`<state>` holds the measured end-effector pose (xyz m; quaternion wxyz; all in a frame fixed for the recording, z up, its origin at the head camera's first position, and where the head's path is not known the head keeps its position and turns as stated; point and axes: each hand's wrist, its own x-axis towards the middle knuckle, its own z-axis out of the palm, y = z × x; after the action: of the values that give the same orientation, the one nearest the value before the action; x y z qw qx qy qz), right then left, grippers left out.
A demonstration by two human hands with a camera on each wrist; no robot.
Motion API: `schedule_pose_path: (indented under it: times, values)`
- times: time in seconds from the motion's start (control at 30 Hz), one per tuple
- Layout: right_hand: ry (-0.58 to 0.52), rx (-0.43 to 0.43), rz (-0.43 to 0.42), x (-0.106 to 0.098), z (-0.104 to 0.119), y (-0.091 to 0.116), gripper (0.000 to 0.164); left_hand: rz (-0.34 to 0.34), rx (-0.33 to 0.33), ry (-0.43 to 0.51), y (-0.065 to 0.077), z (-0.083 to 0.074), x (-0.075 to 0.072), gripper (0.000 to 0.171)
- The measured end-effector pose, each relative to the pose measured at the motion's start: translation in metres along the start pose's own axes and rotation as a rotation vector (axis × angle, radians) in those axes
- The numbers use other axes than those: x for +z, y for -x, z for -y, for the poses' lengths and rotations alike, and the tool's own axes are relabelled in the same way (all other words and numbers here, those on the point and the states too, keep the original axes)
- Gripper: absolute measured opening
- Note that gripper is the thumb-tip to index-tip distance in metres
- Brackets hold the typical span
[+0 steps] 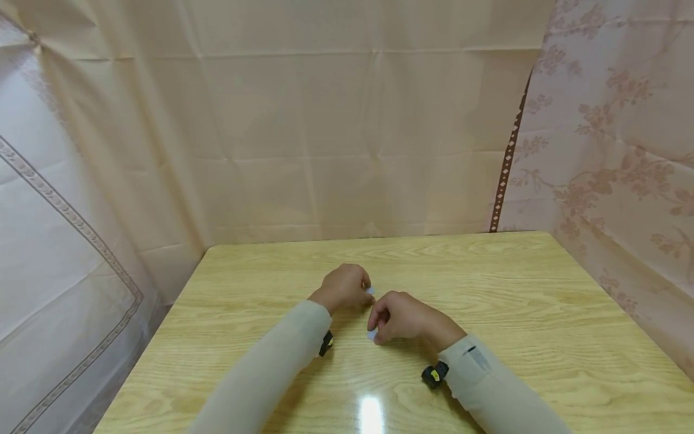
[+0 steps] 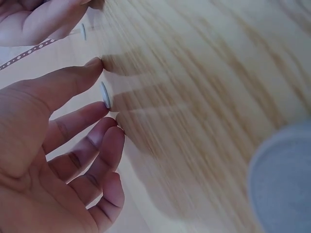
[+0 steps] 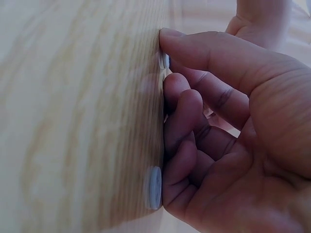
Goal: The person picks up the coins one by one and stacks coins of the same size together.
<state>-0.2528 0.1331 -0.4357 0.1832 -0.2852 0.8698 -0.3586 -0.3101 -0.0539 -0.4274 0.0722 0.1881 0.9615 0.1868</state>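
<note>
My left hand (image 1: 344, 287) is at the middle of the table, thumb and fingers bent about a small whitish coin-like disc (image 2: 105, 94) at the tabletop. In the left wrist view the index fingertip touches that disc, while the thumb tip looks slightly apart from it. Nearer and to the right, my right hand (image 1: 403, 316) has thumb and index finger round a second such disc (image 1: 372, 334), partly hidden by the fingers. Beside the right little finger, a further disc (image 3: 154, 188) rests on the table. A large-looking grey disc (image 2: 282, 179) shows close to the left wrist camera.
The wood-grain table (image 1: 260, 271) has a straight back edge, with a beige curtain (image 1: 325, 138) behind it. Patterned cloth (image 1: 612, 150) hangs on the right and white cloth (image 1: 54, 241) on the left. Both hands are close together.
</note>
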Motion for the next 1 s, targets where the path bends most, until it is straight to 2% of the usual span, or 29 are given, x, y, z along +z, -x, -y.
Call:
schedule_pose_path:
  times: [0.43, 0.73, 1.0]
  values:
    - [0.001, -0.002, -0.001, -0.002, -0.004, 0.000, 0.014, -0.033, -0.003, -0.028, -0.006, -0.006, 0.000, 0.014]
    - [-0.003, -0.007, 0.000, -0.001, -0.005, 0.001, 0.015, -0.021, -0.033, -0.050, -0.006, -0.011, 0.002, 0.010]
    - [-0.012, -0.016, 0.001, 0.001, -0.002, -0.001, 0.015, -0.020, -0.048, -0.008, -0.001, -0.010, 0.000, 0.006]
